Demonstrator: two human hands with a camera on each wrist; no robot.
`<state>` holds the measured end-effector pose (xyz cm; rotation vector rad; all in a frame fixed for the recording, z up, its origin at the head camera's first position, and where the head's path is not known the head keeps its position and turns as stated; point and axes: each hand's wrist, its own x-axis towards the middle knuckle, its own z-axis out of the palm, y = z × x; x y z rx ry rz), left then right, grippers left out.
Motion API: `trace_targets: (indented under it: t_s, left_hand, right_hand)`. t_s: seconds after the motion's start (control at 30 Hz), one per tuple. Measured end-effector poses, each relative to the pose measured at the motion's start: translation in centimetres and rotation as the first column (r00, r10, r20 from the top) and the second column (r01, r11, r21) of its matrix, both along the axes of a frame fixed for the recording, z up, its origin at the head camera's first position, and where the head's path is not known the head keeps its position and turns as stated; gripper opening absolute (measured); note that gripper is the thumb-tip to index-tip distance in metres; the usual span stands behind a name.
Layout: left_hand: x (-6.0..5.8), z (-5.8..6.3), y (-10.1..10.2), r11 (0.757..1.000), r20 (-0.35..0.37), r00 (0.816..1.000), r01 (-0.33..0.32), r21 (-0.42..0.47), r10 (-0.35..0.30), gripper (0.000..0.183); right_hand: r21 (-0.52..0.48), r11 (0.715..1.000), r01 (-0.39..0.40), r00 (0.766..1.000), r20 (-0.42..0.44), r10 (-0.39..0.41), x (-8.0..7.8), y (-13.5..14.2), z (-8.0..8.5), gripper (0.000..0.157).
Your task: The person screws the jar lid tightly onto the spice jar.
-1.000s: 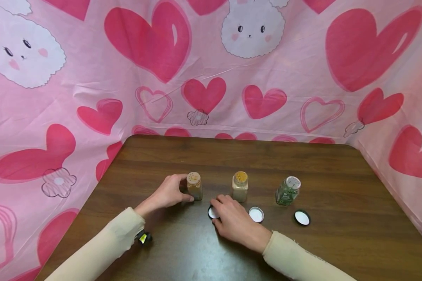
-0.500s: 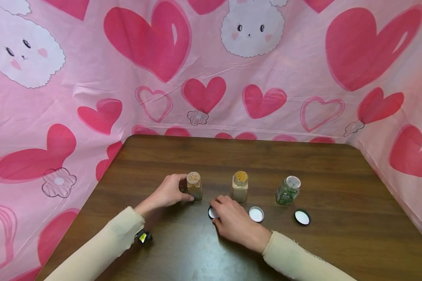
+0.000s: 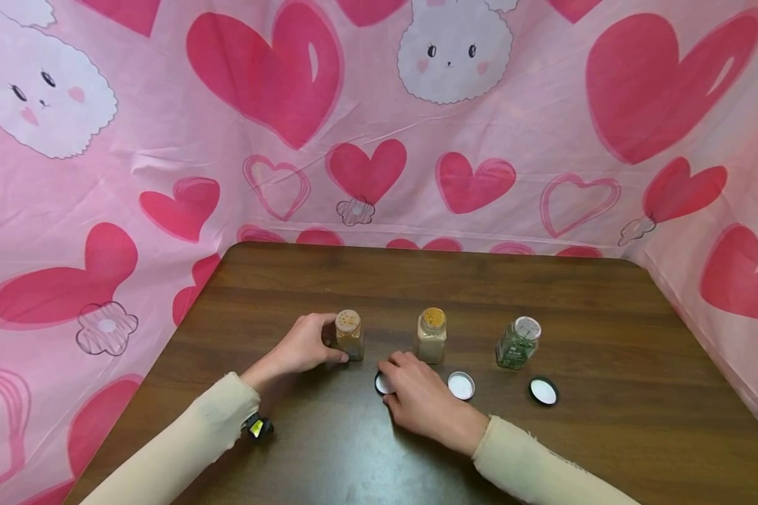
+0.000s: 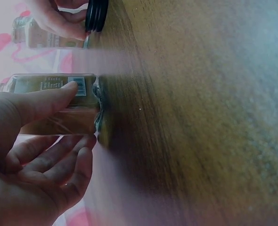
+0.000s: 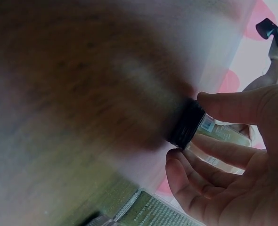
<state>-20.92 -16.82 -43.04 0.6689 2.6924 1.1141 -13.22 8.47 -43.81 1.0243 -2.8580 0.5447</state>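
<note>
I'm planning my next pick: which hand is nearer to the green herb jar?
Right. The right hand grips a black lid to the left of the green herb jar; the left hand is farther left, gripping the leftmost jar.

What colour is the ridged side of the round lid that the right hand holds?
The round lid has a black ridged side, clearest in the left wrist view.

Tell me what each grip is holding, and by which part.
Left grip: the leftmost jar, by the sides of its body. Right grip: the leftmost lid, by its outer rim.
</note>
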Motion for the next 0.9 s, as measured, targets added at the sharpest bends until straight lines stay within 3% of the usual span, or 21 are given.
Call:
trace_targets:
  t_s: [0.9]
  left_hand:
    - [0.03,-0.06,0.00,0.999,0.027,1.000,-0.002,0.041,0.001,0.048]
  right_hand:
    - [-0.018,1.000,0.001,1.000,-0.021,-0.002,-0.16,0.09,0.06,0.041]
